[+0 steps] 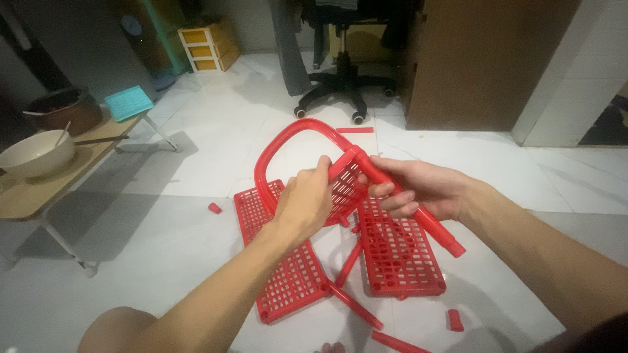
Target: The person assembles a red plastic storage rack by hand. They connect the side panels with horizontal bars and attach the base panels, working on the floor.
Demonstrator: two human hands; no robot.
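My left hand (306, 199) grips the end of a curved red plastic tube frame (288, 134) where it meets a joint. My right hand (418, 188) holds a straight red tube (437, 230) that runs down to the right from that same joint. Below my hands two red grid shelf panels (293, 278) (400, 256) lie flat on the white tiled floor, with a third panel partly hidden behind my hands. Loose red tubes (356, 306) lie between and below the panels.
Small red connector pieces (214, 208) (455, 320) lie on the floor. A low folding table (39, 189) at left holds a bowl (36, 153) and a pot. An office chair (343, 82) and a brown cabinet (484, 65) stand behind; yellow drawers (208, 46) at back.
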